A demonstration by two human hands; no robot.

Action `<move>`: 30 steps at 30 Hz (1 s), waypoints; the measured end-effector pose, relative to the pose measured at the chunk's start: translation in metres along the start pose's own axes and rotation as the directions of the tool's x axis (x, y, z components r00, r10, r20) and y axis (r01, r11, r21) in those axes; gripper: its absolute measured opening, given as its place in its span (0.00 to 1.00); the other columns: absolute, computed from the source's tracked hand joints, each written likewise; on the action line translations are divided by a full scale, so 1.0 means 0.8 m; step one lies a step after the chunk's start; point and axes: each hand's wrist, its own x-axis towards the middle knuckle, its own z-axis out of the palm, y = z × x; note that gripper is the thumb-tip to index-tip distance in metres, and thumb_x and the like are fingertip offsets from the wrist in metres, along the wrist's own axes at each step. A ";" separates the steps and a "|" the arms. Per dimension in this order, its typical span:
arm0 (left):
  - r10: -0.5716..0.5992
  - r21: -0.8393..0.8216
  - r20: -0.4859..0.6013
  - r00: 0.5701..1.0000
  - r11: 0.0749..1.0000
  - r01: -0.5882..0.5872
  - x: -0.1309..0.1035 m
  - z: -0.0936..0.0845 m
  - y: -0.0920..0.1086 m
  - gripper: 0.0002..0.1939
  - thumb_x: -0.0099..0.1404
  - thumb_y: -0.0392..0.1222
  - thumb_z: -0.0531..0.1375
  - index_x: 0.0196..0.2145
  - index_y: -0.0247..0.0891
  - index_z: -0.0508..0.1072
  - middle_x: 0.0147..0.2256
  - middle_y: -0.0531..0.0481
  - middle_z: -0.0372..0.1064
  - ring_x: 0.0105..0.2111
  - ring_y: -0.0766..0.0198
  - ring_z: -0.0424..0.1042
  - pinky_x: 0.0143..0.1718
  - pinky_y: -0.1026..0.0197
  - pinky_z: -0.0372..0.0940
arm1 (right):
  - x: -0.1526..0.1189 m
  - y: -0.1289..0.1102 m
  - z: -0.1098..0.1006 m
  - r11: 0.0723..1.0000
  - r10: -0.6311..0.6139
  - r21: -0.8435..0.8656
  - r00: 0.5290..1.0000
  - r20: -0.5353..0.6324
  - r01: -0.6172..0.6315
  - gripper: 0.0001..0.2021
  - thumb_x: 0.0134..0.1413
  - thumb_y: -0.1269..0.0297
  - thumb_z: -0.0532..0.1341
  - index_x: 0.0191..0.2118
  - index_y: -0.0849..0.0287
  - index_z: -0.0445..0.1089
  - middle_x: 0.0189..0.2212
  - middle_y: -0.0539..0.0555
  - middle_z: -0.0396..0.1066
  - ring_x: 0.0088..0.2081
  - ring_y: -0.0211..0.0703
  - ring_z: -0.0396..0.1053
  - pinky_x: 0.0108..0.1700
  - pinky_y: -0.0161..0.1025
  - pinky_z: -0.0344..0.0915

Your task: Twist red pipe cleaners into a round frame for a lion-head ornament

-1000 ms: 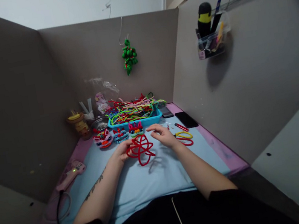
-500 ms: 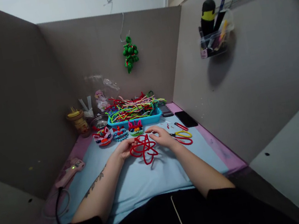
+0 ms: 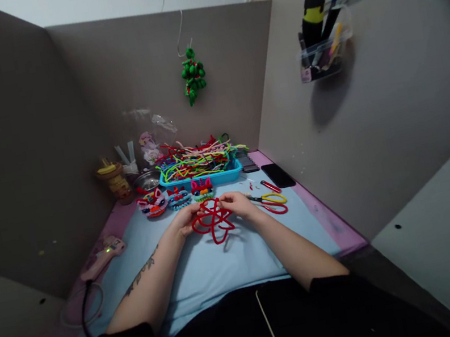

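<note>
A red pipe cleaner shape (image 3: 216, 226), bent into several loops like an open flower, is held above the blue cloth (image 3: 241, 263). My left hand (image 3: 188, 219) is closed on its left upper side, fingers partly behind the loops. On the upper right, my right hand (image 3: 234, 203) pinches the same red pipe cleaner between thumb and fingers. Just beyond the hands stand three small pipe cleaner animal heads: a pink one (image 3: 152, 203), a blue one (image 3: 179, 198) and a red and green one (image 3: 202, 189).
Behind them sits a blue tray (image 3: 218, 178) heaped with colourful pipe cleaners (image 3: 200, 158). Scissors (image 3: 271, 202), a red cutter (image 3: 270, 186) and a black phone (image 3: 278, 175) lie at right. A pink glue gun (image 3: 104, 257) and a cup (image 3: 117, 182) stand left. Grey partitions (image 3: 157, 70) enclose the table.
My right hand has come down from open fingers beside the loops to a pinch on the red pipe cleaner. My left hand keeps its hold. The view has shifted slightly.
</note>
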 end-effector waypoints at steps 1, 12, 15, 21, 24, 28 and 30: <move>0.004 0.012 0.000 1.000 1.000 -0.004 0.000 0.000 0.000 0.08 0.58 0.25 0.53 0.35 0.28 0.70 0.18 0.53 0.62 0.14 0.74 0.62 0.18 0.72 0.65 | 0.000 0.001 0.001 1.000 0.004 -0.005 1.000 -0.006 -0.004 0.08 0.37 0.62 0.66 0.23 0.62 0.70 0.16 0.45 0.67 0.18 0.30 0.59 0.22 0.29 0.53; 0.082 0.469 -0.076 0.994 0.883 -0.036 -0.013 0.000 0.003 0.04 0.57 0.32 0.59 0.30 0.28 0.73 0.21 0.49 0.67 0.18 0.70 0.65 0.20 0.67 0.65 | -0.002 -0.001 -0.017 0.975 0.199 -0.124 0.972 0.127 -0.183 0.08 0.33 0.65 0.64 0.17 0.61 0.65 0.12 0.45 0.61 0.16 0.29 0.54 0.19 0.29 0.48; 0.045 0.521 -0.061 0.997 0.853 -0.007 -0.019 0.001 0.009 0.05 0.55 0.33 0.61 0.31 0.29 0.73 0.22 0.49 0.68 0.20 0.70 0.66 0.23 0.66 0.66 | -0.004 -0.002 -0.018 0.968 0.226 -0.150 0.962 0.155 -0.203 0.08 0.34 0.64 0.64 0.17 0.62 0.64 0.13 0.46 0.62 0.16 0.30 0.55 0.20 0.30 0.50; 0.163 0.408 -0.074 0.984 0.905 -0.119 -0.022 0.006 0.015 0.11 0.54 0.31 0.62 0.38 0.30 0.74 0.27 0.48 0.70 0.22 0.71 0.67 0.26 0.69 0.64 | -0.006 -0.009 -0.010 0.981 0.022 -0.192 0.998 0.063 -0.010 0.08 0.40 0.62 0.62 0.23 0.62 0.67 0.16 0.45 0.63 0.19 0.30 0.56 0.22 0.30 0.51; 0.194 0.348 -0.062 0.979 0.923 -0.161 -0.022 0.009 0.015 0.11 0.52 0.29 0.63 0.36 0.29 0.75 0.25 0.49 0.69 0.21 0.72 0.66 0.25 0.69 0.64 | -0.007 -0.010 -0.009 0.991 0.012 -0.134 0.993 0.118 0.004 0.09 0.43 0.61 0.61 0.29 0.62 0.70 0.18 0.47 0.66 0.21 0.32 0.61 0.24 0.31 0.55; 0.199 0.289 -0.046 0.979 0.941 -0.178 -0.020 0.008 0.014 0.13 0.52 0.29 0.62 0.38 0.29 0.74 0.22 0.51 0.67 0.19 0.72 0.65 0.23 0.69 0.64 | -0.005 -0.008 -0.011 0.998 0.050 -0.031 0.998 0.040 -0.049 0.13 0.43 0.63 0.60 0.37 0.62 0.71 0.22 0.49 0.69 0.22 0.33 0.64 0.25 0.31 0.56; 0.188 0.265 -0.040 0.981 0.949 -0.171 -0.019 0.007 0.013 0.14 0.52 0.29 0.61 0.39 0.29 0.73 0.21 0.52 0.66 0.19 0.72 0.65 0.23 0.69 0.64 | -0.003 -0.006 -0.011 0.998 0.069 -0.003 0.998 -0.011 -0.069 0.13 0.42 0.64 0.60 0.38 0.62 0.70 0.24 0.49 0.70 0.23 0.34 0.65 0.25 0.31 0.56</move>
